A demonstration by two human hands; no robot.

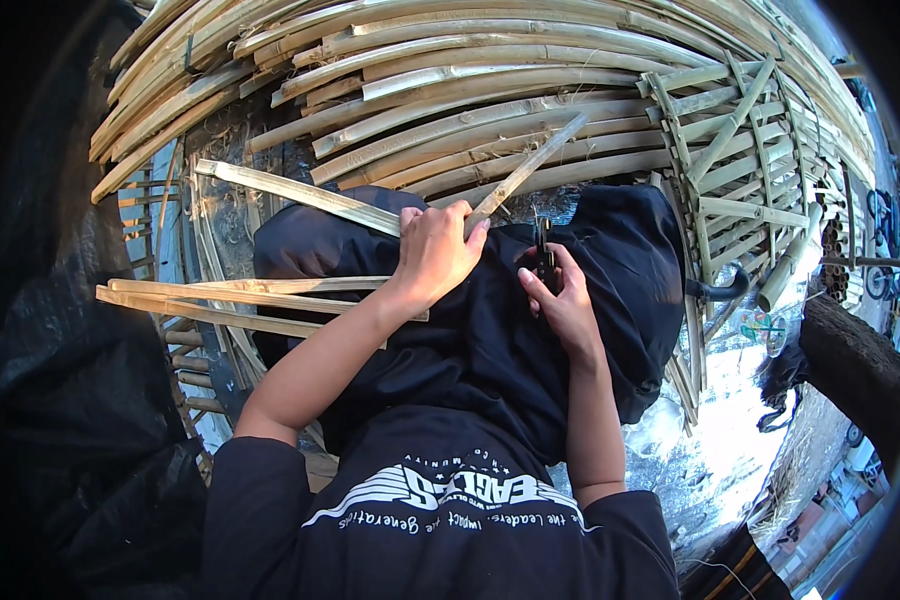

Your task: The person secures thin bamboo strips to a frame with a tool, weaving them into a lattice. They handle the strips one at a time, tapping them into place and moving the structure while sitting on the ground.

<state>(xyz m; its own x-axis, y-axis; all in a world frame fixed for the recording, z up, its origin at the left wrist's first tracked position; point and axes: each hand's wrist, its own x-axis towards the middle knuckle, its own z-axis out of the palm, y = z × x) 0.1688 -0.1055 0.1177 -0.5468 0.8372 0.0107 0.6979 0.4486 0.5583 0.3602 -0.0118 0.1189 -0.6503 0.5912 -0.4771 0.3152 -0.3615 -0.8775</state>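
Note:
My left hand [436,248] is closed over the lap, gripping a split bamboo strip [300,195] that reaches out to the left. A second bamboo strip [530,168] slants up and right from the same fingers. Whether the two are one bent piece is hidden by the hand. Just right of them, my right hand [565,298] is wrapped around a black-handled hand tool [544,250] with a narrow head pointing away; its exact kind is unclear. The tool's head is apart from the bamboo. Several loose bamboo strips [220,295] lie across my left thigh, under the left forearm.
Long split bamboo poles [490,105] are stacked beyond my knees. A bamboo lattice frame [735,150] stands at the far right, near a dark log [855,350]. Black sheeting [80,350] hangs at the left. Shiny silver sheeting [710,440] covers the ground on the right.

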